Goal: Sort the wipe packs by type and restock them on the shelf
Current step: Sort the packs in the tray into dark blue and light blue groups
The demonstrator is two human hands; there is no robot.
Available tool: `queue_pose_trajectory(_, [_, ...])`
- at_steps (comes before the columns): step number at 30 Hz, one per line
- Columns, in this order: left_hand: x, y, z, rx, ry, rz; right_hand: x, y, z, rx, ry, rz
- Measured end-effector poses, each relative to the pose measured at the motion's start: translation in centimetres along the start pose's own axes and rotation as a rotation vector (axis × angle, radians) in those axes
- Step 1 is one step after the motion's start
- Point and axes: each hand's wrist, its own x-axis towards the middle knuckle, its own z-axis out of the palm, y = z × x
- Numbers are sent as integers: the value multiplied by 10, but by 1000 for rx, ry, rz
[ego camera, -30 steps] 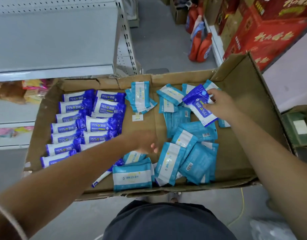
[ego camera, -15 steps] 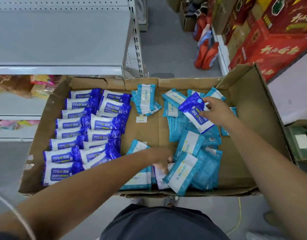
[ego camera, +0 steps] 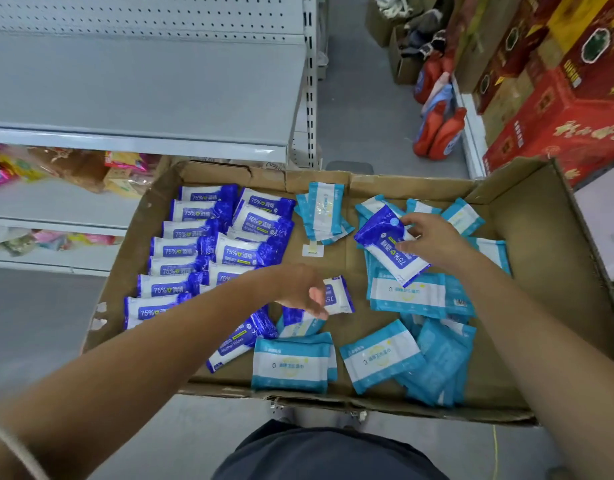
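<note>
A wide cardboard box [ego camera: 527, 216] holds wipe packs. Several dark blue 75% alcohol packs [ego camera: 201, 251] lie in neat rows on its left side. Light blue packs [ego camera: 426, 341] lie loose on the right and front, with a small stack [ego camera: 324, 211] at the back middle. My right hand [ego camera: 433, 239] grips a dark blue pack [ego camera: 385, 244] above the light blue heap. My left hand [ego camera: 300, 289] holds another dark blue pack [ego camera: 340, 294] over the box's middle. One more dark blue pack [ego camera: 241, 341] lies under my left forearm near the front.
A grey metal shelf [ego camera: 142, 98] with a bare top board stands just behind the box, snack bags [ego camera: 66, 168] on the level below. Red cartons [ego camera: 555, 109] and orange detergent bottles [ego camera: 437, 133] line the aisle at the right. Grey floor surrounds the box.
My left hand has lifted a dark blue pack out of the front pile and raised it toward the middle. My right hand has drawn its dark blue pack slightly left and down.
</note>
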Motion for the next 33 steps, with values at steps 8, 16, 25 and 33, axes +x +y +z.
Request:
queue_pose_trajectory(8, [40, -11, 27, 205, 289, -209, -2, 0, 10, -41, -145, 38])
queue_pose_trajectory(16, [30, -22, 5, -247, 198, -211, 5, -12, 10, -73, -185, 48])
queue_pose_trajectory(25, [-14, -42, -3, -13, 258, -420, 19, -28, 38, -86, -200, 39])
queue_pose_trajectory(33, [39, -29, 1, 683, 174, 218, 16, -17, 30, -62, -97, 65])
